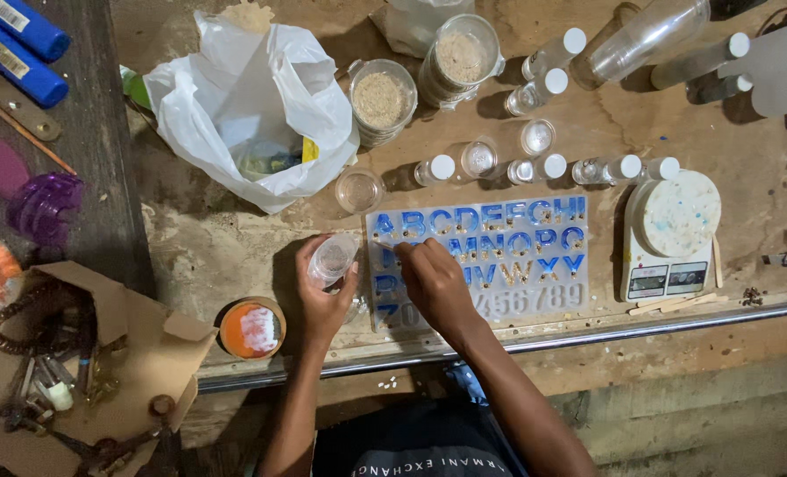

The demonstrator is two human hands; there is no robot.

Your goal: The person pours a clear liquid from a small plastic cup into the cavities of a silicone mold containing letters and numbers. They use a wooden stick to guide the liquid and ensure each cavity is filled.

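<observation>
A clear silicone letter-and-number mould (499, 256) lies flat on the worn bench, many of its cavities filled with blue and gold. My left hand (323, 296) holds a small clear plastic cup (333, 258), tilted, just left of the mould. My right hand (436, 284) hovers over the mould's left side with fingers pinched together at the upper-left letters; whether it holds anything between them is too small to tell.
Behind the mould stand several small clear capped bottles (436, 168) and open cups (360, 190), two tubs of grainy powder (382, 99), and a white plastic bag (252, 106). A small scale (667, 238) sits right. An orange round tin (252, 329) and a cardboard box (75, 371) are left.
</observation>
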